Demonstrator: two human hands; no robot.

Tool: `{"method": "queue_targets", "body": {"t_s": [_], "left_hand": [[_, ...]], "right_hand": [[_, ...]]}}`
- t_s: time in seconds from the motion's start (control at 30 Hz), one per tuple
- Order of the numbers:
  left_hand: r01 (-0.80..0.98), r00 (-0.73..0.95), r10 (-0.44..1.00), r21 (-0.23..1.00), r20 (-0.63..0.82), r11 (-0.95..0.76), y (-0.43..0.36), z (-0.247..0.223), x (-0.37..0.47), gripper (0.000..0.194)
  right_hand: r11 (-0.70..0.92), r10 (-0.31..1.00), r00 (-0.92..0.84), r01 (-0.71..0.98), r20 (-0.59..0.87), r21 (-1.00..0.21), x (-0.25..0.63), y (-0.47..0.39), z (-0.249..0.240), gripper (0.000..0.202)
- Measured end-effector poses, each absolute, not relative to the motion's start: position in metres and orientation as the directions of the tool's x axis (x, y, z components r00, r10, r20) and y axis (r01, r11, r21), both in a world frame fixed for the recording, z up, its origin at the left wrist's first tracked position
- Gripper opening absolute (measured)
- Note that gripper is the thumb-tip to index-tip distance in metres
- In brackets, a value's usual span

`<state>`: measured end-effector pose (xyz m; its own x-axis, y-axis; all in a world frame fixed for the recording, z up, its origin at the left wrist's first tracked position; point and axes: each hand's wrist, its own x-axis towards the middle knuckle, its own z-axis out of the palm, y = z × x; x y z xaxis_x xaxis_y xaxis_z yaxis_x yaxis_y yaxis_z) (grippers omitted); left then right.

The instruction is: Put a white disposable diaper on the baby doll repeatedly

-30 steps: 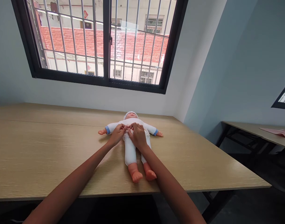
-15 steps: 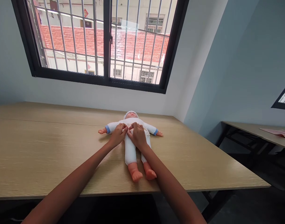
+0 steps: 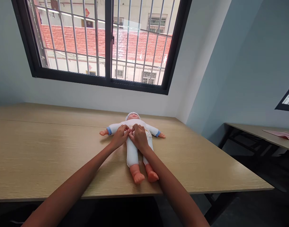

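Note:
A baby doll (image 3: 132, 154) in white clothes with blue cuffs and a white cap lies on its back, arms spread, bare feet pointing towards me. Both my hands meet over its belly. My left hand (image 3: 120, 136) has its thumb and fingers pinched together on the clothing at the waist. Right beside it, my right hand (image 3: 138, 137) is closed with bent fingers on the same clothing. The exact bit of cloth between the fingertips is hidden. My right forearm passes over the doll's leg on the right.
The doll rests on a light wooden table (image 3: 52, 151), whose front edge runs just beyond its feet. Behind stands a wall with a barred, dark-framed window (image 3: 109, 41). At the right is another table (image 3: 248, 130) with a pink cloth (image 3: 283, 135) on it.
Almost nothing differs. My fingers shift very slightly at the doll's waist, while the doll stays in place.

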<state>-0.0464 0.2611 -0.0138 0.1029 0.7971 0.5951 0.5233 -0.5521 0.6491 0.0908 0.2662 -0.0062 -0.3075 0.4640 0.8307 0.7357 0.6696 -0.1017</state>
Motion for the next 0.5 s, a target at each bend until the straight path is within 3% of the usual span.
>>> {"method": "queue_targets", "body": {"t_s": [0.23, 0.5], "left_hand": [[0.519, 0.12, 0.804, 0.653, 0.582, -0.551, 0.2573, -0.0109, -0.0445, 0.024], [0.347, 0.061, 0.852, 0.79, 0.519, -0.506, 0.254, -0.0058, -0.0429, 0.032]], "right_hand": [[0.679, 0.467, -0.245, 0.715, 0.85, -0.167, 0.0969, 0.2721, -0.006, 0.022], [0.675, 0.466, -0.182, 0.706, 0.866, -0.215, 0.0974, 0.2758, -0.008, 0.014]]}}
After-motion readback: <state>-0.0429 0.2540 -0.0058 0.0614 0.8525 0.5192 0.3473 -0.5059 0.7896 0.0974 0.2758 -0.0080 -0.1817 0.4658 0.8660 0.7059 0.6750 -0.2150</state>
